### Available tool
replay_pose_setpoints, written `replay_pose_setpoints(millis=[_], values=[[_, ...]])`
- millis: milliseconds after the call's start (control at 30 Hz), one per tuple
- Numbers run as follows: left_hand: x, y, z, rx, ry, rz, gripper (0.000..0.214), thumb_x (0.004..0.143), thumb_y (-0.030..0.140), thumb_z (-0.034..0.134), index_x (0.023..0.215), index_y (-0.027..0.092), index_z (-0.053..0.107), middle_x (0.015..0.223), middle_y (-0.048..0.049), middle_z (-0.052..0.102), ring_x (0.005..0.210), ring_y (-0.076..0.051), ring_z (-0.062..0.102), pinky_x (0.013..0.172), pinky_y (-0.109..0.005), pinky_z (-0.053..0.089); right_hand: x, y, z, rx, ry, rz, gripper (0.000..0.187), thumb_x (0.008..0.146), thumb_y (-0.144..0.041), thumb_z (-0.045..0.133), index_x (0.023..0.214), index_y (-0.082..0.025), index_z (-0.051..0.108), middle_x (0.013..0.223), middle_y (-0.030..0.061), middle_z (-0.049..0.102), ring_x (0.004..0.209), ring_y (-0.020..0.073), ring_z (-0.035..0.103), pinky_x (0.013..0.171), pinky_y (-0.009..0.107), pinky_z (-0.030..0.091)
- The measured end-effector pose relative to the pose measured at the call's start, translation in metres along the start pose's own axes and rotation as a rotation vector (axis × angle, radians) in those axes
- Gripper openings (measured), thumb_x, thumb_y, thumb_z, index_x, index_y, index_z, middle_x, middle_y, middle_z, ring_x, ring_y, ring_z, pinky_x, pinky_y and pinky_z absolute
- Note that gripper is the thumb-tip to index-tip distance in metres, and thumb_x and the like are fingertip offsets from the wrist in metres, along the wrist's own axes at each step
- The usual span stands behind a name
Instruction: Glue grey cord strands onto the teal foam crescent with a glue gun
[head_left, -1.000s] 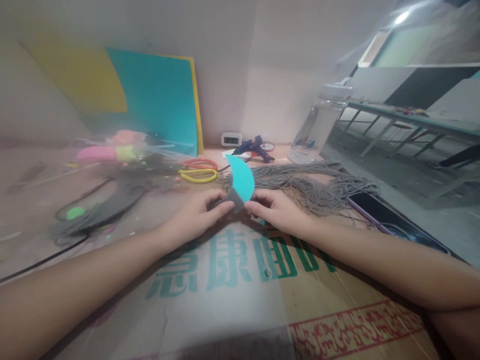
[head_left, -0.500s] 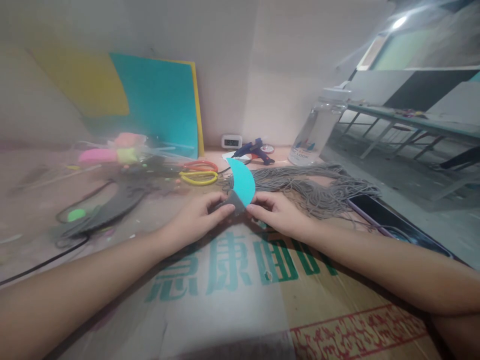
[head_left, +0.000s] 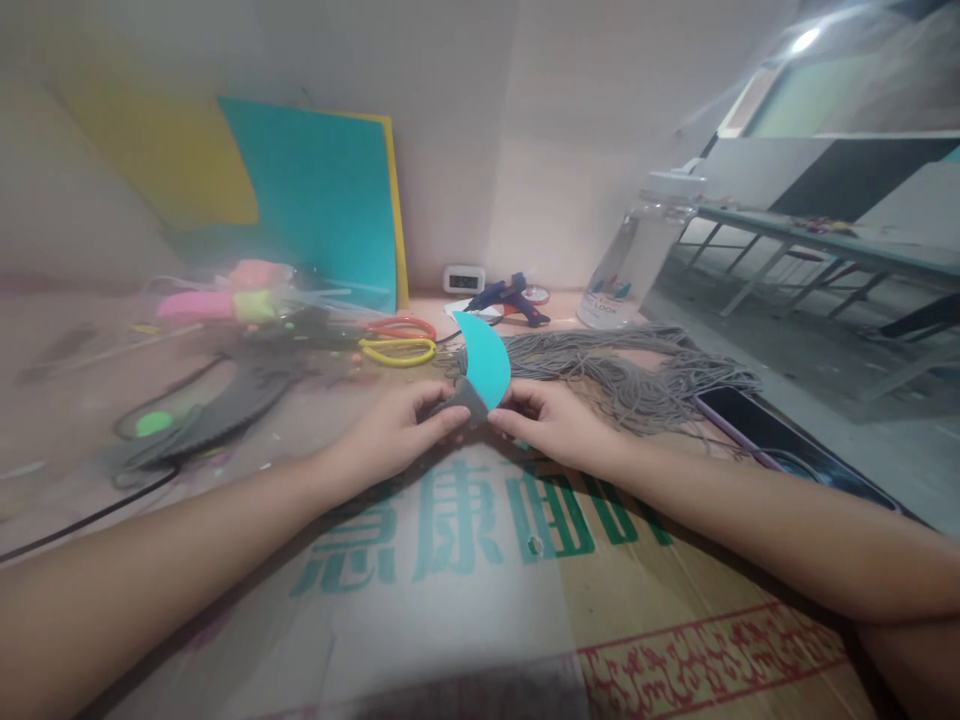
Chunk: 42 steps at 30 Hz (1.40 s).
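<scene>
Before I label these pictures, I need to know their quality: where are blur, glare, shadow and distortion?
Head view: haze softens the pink item at left; a light glares at upper right; shadow darkens the nearest cardboard; the bottle leans, probably from lens stretch; the turquoise crescent is fairly sharp.

Pinkish tabletop (head_left: pixel 564 312), printed cardboard (head_left: pixel 465 640), gray cord (head_left: pixel 637 400), phone (head_left: pixel 795 442), clear bottle (head_left: pixel 637 250), digital clock (head_left: pixel 463 279)

One bare left hand (head_left: pixel 394 430), one bare right hand (head_left: pixel 561 422), one turquoise crescent-shaped piece (head_left: pixel 489 360) and one small dark-grey piece (head_left: pixel 471 401) show. There are one red looped handle (head_left: pixel 405 321), one yellow looped handle (head_left: pixel 401 362), one white rectangular clock (head_left: pixel 463 279), one clear plastic bottle (head_left: pixel 641 245) and one black-screened phone (head_left: pixel 795 445).
</scene>
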<state>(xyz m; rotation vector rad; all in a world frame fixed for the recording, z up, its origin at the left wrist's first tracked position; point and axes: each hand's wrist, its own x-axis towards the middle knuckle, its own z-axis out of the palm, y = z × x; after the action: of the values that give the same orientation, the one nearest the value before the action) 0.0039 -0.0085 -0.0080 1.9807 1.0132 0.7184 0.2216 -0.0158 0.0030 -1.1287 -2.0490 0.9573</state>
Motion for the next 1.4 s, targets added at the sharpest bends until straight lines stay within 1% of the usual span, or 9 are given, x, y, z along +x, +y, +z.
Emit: replay_pose_setpoints(millis=[333, 667, 833, 933, 1033, 1100, 1200, 1300, 1400], values=[[0.0, -0.001, 0.0, -0.025, 0.011, -0.011, 0.033, 0.092, 0.046, 0.049, 0.085, 0.017, 0.062, 0.075, -0.0013, 0.067, 0.069, -0.015, 0.061, 0.061, -0.023, 0.045, 0.0, 0.0, -0.001, -0.002, -0.01, 0.007, 0.018, 0.086, -0.028, 0.055, 0.073, -0.017, 0.059, 0.068, -0.0014, 0.061, 0.063, 0.0106, 0.053, 0.063, 0.024, 0.042], [0.001, 0.005, -0.001, -0.005, 0.054, -0.025, 0.034, 0.091, 0.048, 0.049, 0.083, 0.016, 0.059, 0.071, 0.0001, 0.063, 0.064, -0.013, 0.057, 0.056, -0.022, 0.041, 0.0, 0.004, -0.001, 0.153, 0.07, 0.009, 0.015, 0.088, -0.032, 0.054, 0.088, -0.018, 0.058, 0.071, -0.0019, 0.059, 0.062, 0.0101, 0.054, 0.06, 0.023, 0.045], [0.0, 0.006, -0.001, 0.113, 0.034, 0.019, 0.033, 0.09, 0.046, 0.05, 0.083, 0.017, 0.063, 0.07, 0.0016, 0.061, 0.063, -0.013, 0.053, 0.058, -0.023, 0.039, -0.003, 0.001, -0.004, 0.176, 0.108, -0.042, 0.025, 0.09, -0.042, 0.051, 0.084, -0.018, 0.055, 0.067, -0.0016, 0.058, 0.062, 0.0111, 0.055, 0.06, 0.023, 0.046], [-0.001, 0.006, 0.0, 0.16, 0.042, 0.052, 0.033, 0.09, 0.046, 0.051, 0.082, 0.017, 0.065, 0.073, 0.0009, 0.063, 0.069, -0.015, 0.054, 0.064, -0.024, 0.041, -0.004, -0.002, -0.005, 0.09, 0.13, -0.055, 0.023, 0.089, -0.037, 0.053, 0.075, -0.018, 0.056, 0.064, -0.002, 0.058, 0.059, 0.0103, 0.054, 0.058, 0.023, 0.044], [0.0, 0.002, 0.0, 0.049, 0.051, 0.04, 0.035, 0.089, 0.049, 0.052, 0.088, 0.017, 0.065, 0.078, -0.0005, 0.064, 0.072, -0.016, 0.057, 0.066, -0.025, 0.043, -0.005, -0.004, -0.005, 0.045, 0.159, -0.045, 0.025, 0.088, -0.031, 0.054, 0.067, -0.018, 0.056, 0.059, -0.0024, 0.058, 0.054, 0.0093, 0.053, 0.056, 0.023, 0.045], [0.001, -0.001, 0.0, -0.136, 0.07, 0.006, 0.041, 0.09, 0.053, 0.049, 0.098, 0.016, 0.064, 0.082, -0.0023, 0.064, 0.07, -0.015, 0.057, 0.065, -0.025, 0.045, -0.006, -0.004, -0.006, 0.079, 0.195, -0.039, 0.023, 0.088, -0.031, 0.053, 0.07, -0.018, 0.059, 0.064, -0.0008, 0.063, 0.057, 0.0103, 0.058, 0.057, 0.024, 0.047], [0.005, -0.003, -0.001, -0.359, 0.11, -0.072, 0.048, 0.093, 0.056, 0.041, 0.106, 0.015, 0.063, 0.085, -0.0051, 0.065, 0.068, -0.014, 0.056, 0.062, -0.025, 0.046, -0.009, -0.002, -0.007, 0.094, 0.273, -0.076, 0.017, 0.088, -0.03, 0.054, 0.09, -0.019, 0.068, 0.078, 0.0023, 0.071, 0.069, 0.0135, 0.066, 0.063, 0.026, 0.052], [0.006, -0.003, -0.003, -0.309, 0.099, -0.102, 0.041, 0.091, 0.053, 0.048, 0.089, 0.015, 0.063, 0.076, -0.0035, 0.063, 0.064, -0.013, 0.054, 0.056, -0.022, 0.042, -0.012, 0.002, -0.008, -0.015, 0.3, -0.129, 0.02, 0.088, -0.027, 0.056, 0.102, -0.022, 0.069, 0.092, 0.003, 0.074, 0.081, 0.0153, 0.069, 0.074, 0.029, 0.055], [0.006, -0.002, -0.004, -0.25, 0.062, -0.092, 0.034, 0.089, 0.048, 0.053, 0.09, 0.015, 0.062, 0.072, -0.0002, 0.058, 0.061, -0.011, 0.05, 0.053, -0.02, 0.038, -0.013, 0.003, -0.008, -0.119, 0.224, -0.195, 0.022, 0.09, -0.023, 0.052, 0.103, -0.023, 0.069, 0.101, 0.0028, 0.074, 0.09, 0.0159, 0.069, 0.083, 0.031, 0.055]])
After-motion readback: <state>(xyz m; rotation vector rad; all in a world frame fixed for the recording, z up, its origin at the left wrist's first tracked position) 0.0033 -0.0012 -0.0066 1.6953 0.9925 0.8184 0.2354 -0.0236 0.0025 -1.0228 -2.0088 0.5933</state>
